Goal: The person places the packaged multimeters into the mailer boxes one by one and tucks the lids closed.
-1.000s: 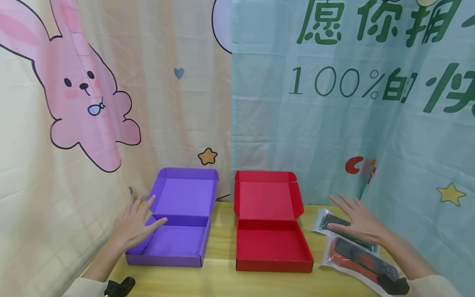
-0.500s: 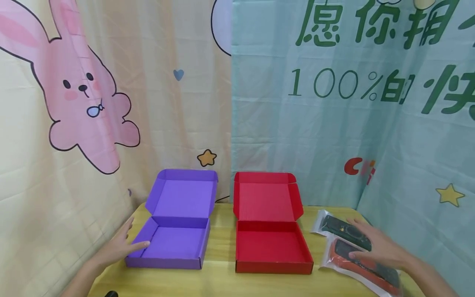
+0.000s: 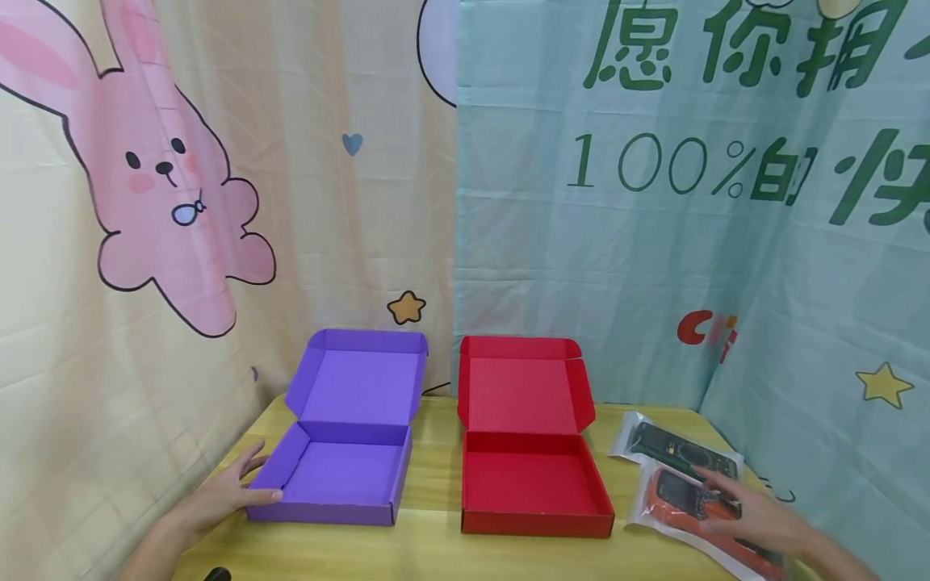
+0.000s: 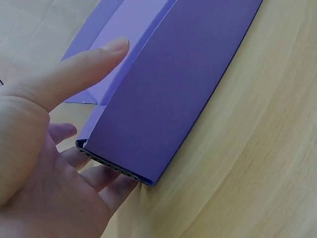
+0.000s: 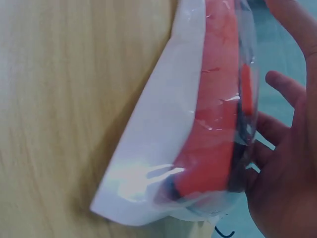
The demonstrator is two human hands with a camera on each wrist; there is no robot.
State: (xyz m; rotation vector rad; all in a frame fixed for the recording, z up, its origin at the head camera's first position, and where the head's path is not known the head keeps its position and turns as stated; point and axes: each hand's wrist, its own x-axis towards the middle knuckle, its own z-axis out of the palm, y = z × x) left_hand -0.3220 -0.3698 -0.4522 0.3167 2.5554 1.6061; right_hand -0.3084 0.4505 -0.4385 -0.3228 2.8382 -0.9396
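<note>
At the near left corner of the open purple box, my left hand lies with its fingers along the left side. In the left wrist view, the thumb stretches over the front wall and the other fingers touch the corner or lie close to it. My right hand is spread over an orange-and-black multimeter sealed in a clear bag, partly hiding it. Seen from the right wrist, the bagged multimeter has the fingers along its far side, loosely bent, not gripping.
An open red box stands to the right of the purple one. Behind the orange multimeter lies a dark bagged multimeter. Printed curtains close off the back and sides of the wooden table.
Both hands have come down from above the table. The left has lowered to the purple box's near corner, the right onto the area of the orange multimeter. The boxes have stayed put.
</note>
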